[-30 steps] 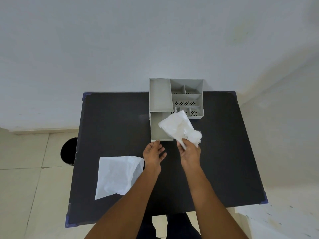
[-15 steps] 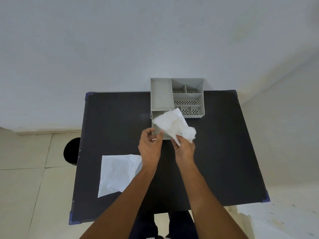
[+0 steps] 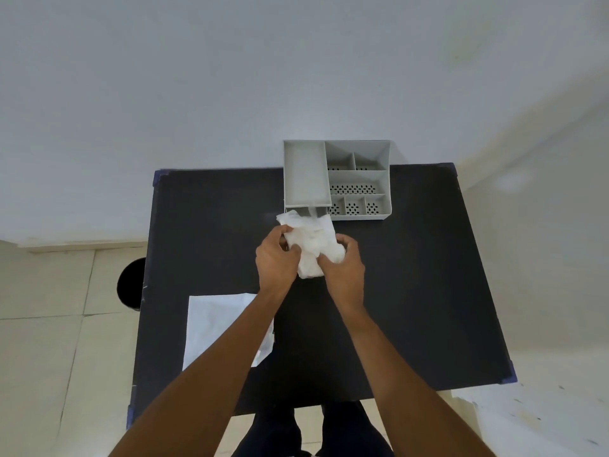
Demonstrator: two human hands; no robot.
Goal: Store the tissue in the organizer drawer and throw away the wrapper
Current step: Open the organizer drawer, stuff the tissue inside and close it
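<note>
A crumpled white tissue (image 3: 311, 244) sits between both my hands, just in front of the grey organizer (image 3: 359, 179) at the table's far edge. My left hand (image 3: 276, 260) grips its left side and my right hand (image 3: 342, 270) grips its right side. The organizer's pulled-out drawer (image 3: 318, 212) lies under the tissue and is almost wholly hidden by it. A flat white wrapper (image 3: 217, 324) lies on the black table (image 3: 412, 291) at the near left, partly covered by my left forearm.
A round black bin (image 3: 131, 283) stands on the tiled floor beside the table's left edge. The white wall rises right behind the organizer. Several small perforated compartments fill the organizer's right half.
My left hand rose from the table and took hold of the tissue. Both hands brought the tissue down and bunched it over the open drawer.
</note>
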